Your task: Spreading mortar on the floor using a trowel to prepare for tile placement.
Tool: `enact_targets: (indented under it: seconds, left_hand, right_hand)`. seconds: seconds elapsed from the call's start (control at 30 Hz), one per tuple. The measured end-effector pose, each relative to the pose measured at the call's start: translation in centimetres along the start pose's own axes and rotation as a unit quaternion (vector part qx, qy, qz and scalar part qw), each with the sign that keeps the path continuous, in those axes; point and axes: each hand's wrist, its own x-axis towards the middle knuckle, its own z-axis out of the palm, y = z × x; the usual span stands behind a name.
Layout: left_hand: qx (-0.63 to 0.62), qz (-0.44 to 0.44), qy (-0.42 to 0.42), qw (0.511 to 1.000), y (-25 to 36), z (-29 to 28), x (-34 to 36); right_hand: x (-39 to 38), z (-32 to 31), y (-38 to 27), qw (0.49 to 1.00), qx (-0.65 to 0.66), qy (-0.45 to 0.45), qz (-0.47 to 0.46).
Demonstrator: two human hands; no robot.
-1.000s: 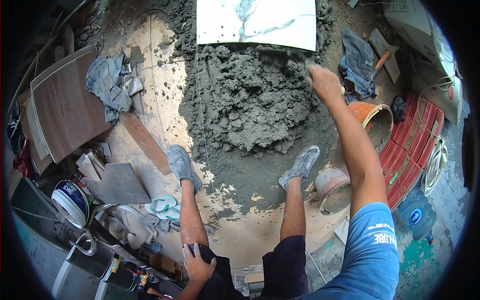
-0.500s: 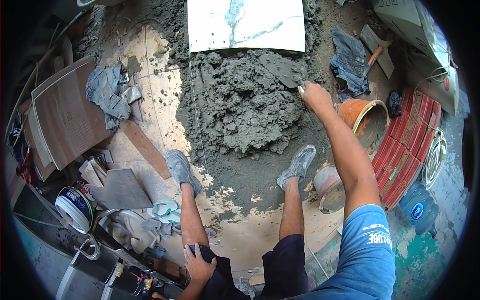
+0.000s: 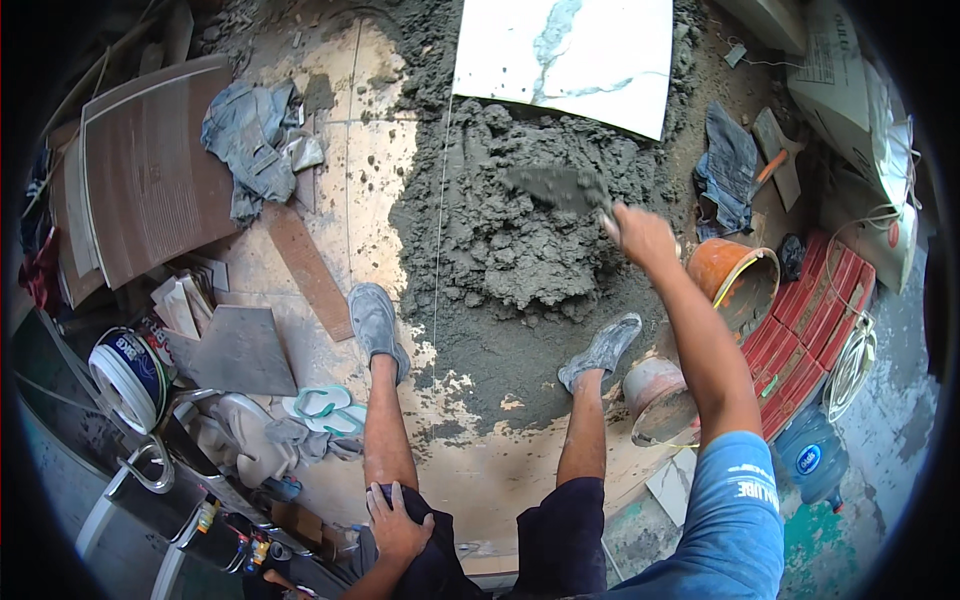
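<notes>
My right hand (image 3: 643, 238) is closed round the handle of a trowel (image 3: 560, 187). The trowel's grey, mortar-smeared blade points left over the heap of wet mortar (image 3: 530, 260); whether it touches the heap is hard to tell. Just beyond the heap lies a white marble-patterned tile (image 3: 575, 60), its near edge bordering the mortar. My left hand (image 3: 400, 525) rests on my left knee with the fingers spread and nothing in them. A thin string (image 3: 438, 255) runs along the left side of the mortar.
An orange bucket (image 3: 712, 268) and a whitish bucket (image 3: 655, 385) stand right, near red stacked boxes (image 3: 800, 345) and a water jug (image 3: 810, 455). A wooden float (image 3: 778, 160) lies beside jeans cloth (image 3: 727, 165). Left are brown boards (image 3: 155, 170), slippers (image 3: 325, 407) and a paint pail (image 3: 130, 375).
My right hand has drawn the trowel nearer to me, away from the tile's edge and over the heap. The view has turned slightly. My left hand stays on the knee.
</notes>
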Motion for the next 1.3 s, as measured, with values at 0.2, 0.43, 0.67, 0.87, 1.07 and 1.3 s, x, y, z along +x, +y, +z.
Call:
enact_targets:
  seconds: [0.2,0.43,0.67,0.87,1.07,1.3]
  left_hand:
    - [-0.004,-0.004,0.01,1.0,-0.9,-0.4,-0.4]
    - [-0.013,0.008,0.013,1.0,-1.3,-0.1,-0.4]
    - [-0.031,0.011,0.0,0.999,-1.0,-0.1,0.0]
    - [-0.028,-0.002,-0.017,0.999,-1.5,-1.0,-0.2]
    - [-0.021,0.007,-0.023,0.999,-0.4,-1.2,-0.1]
    - [-0.006,-0.006,-0.018,1.0,-1.2,-0.6,-0.3]
  right_hand:
    - [7.9,-2.7,-3.4,0.997,0.025,-0.056,0.041]
    - [6.8,-3.3,-3.1,0.981,0.102,-0.11,0.122]
    - [4.6,-1.4,0.1,0.976,0.095,-0.1,0.167]
    - [-2.4,-4.8,-8.0,0.823,0.462,-0.186,0.274]
    - [0.0,2.9,-20.3,0.604,0.699,-0.182,0.337]
    - [-1.6,1.2,-21.1,0.595,0.676,-0.267,0.344]
